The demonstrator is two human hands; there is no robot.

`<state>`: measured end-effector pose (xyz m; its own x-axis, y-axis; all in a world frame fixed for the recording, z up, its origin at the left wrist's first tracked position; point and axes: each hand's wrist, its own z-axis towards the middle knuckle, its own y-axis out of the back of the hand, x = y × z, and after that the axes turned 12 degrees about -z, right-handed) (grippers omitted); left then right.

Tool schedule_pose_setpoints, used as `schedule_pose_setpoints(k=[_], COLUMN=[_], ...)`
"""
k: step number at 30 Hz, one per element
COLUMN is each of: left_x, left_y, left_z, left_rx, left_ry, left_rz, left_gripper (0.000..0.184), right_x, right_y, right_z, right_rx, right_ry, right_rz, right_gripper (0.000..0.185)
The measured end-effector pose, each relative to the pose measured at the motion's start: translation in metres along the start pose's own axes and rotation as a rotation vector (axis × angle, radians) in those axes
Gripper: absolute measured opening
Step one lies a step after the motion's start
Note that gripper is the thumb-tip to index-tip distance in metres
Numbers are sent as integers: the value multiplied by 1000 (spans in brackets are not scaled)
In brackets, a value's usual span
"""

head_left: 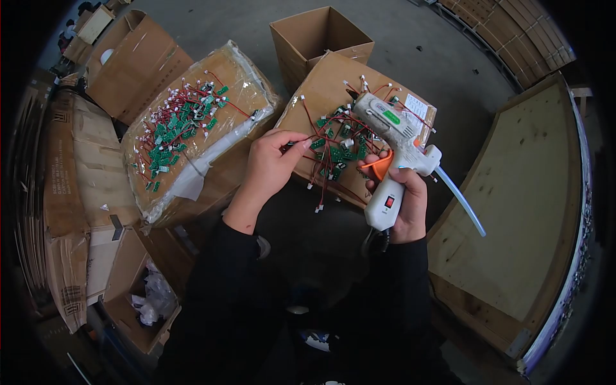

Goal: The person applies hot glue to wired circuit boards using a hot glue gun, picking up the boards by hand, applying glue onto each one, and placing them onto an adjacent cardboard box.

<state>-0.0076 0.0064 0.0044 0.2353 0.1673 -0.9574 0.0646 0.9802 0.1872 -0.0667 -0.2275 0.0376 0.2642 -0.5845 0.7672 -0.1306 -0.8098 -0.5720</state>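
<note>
My right hand (410, 202) is wrapped round the handle of a white hot glue gun (388, 125). Its orange trigger lies under my fingers, and a pale glue stick (462, 202) sticks out of its back. The nozzle points up and left over a cardboard box (333, 74). On that box lies a pile of small green circuit boards (343, 154) with red wires and white connectors. At the pile's left edge, my left hand (273, 160) pinches a thin red-and-black wire (312, 138). Whatever hangs from the wire's far end merges with the pile.
To the left, a taped cardboard carton (224, 70) carries a second heap of circuit boards (179, 125). An open carton (321, 38) stands behind. A wooden panel (507, 212) is at the right. Lower left, an open box (125, 263) holds clear plastic bags (154, 295).
</note>
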Motion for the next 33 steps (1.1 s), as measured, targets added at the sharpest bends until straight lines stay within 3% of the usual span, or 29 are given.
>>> schedule_pose_setpoints(k=[14,33], left_x=[6,2], left_y=[-12,-14], left_z=[-5,-6], left_rx=[17,-9], left_ry=[68,58], left_rz=[-59,-5], left_gripper=[17,19], right_x=[0,-1], right_y=[-11,-7], right_z=[-3,-2], right_rx=[-90,-36], right_ry=[-16,-33], right_rz=[-205,-203], right_gripper=[44,51])
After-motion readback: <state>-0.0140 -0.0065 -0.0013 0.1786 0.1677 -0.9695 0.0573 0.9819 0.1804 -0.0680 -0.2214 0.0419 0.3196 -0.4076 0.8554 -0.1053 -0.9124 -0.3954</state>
